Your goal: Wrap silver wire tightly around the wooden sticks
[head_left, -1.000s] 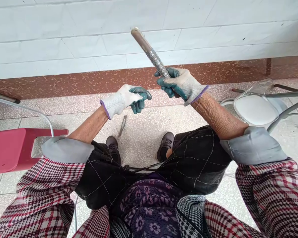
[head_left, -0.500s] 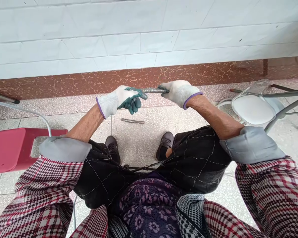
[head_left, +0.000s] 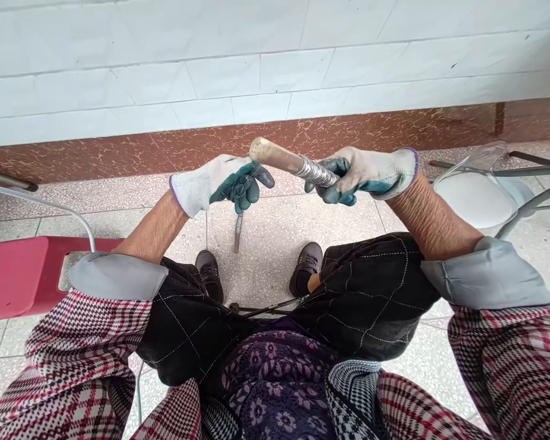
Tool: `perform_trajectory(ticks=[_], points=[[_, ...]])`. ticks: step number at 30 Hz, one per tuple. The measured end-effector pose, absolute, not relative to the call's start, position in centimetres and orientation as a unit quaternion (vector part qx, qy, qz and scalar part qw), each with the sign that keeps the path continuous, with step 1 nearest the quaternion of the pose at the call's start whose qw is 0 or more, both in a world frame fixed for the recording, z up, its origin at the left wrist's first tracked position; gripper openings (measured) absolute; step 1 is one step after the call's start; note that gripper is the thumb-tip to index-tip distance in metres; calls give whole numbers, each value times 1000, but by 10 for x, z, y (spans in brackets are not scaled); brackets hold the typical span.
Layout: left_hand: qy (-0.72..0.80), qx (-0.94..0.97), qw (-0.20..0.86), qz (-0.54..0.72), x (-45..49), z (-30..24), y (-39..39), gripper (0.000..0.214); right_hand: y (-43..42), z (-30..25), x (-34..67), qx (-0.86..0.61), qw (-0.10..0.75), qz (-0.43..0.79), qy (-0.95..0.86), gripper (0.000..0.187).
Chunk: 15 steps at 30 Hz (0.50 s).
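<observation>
My right hand (head_left: 348, 177), in a white and green work glove, is closed around the wire-wrapped part of a wooden stick (head_left: 279, 157). The stick's bare, rounded end points up and left, towards my other hand, and coils of silvery wire cover the part near my fingers. My left hand (head_left: 236, 183), gloved alike, is held just left of the stick end with its fingers curled; what they hold, if anything, is too small to make out. Below the left hand is a short, thin wire-wrapped piece (head_left: 238, 233); I cannot tell whether it hangs or lies on the floor.
A red plastic stool (head_left: 22, 275) stands at the left, beside a curved pale metal tube (head_left: 68, 208). At the right is a white-seated chair (head_left: 476, 198) with grey legs. The tiled wall (head_left: 275, 79) with its brown skirting rises in front. My shoes (head_left: 308, 263) rest on the floor.
My right hand has moved right and turned, tilting the stick so its bare wooden end shows. The left hand is nearly in place. The thin piece below has swung from level to nearly upright.
</observation>
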<state>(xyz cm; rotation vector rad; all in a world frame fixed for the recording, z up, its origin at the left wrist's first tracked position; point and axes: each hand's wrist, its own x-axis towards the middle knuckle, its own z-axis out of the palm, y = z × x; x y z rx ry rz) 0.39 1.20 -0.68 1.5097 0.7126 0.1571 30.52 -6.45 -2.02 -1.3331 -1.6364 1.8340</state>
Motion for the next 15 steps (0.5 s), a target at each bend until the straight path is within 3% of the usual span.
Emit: perform_trajectory(ticks=[7,11,15], points=[[290,558,766,130,-2,-8,18,41,-61,-22,288,-489,338,604,-532,58],[298,590,719,212,-4,-1,11,14,-59,-20,278,-508,388,581,-505,59],[372,620,653,225,7,-6,6,15,-64,-13,257,-468,430,594,-492,54]])
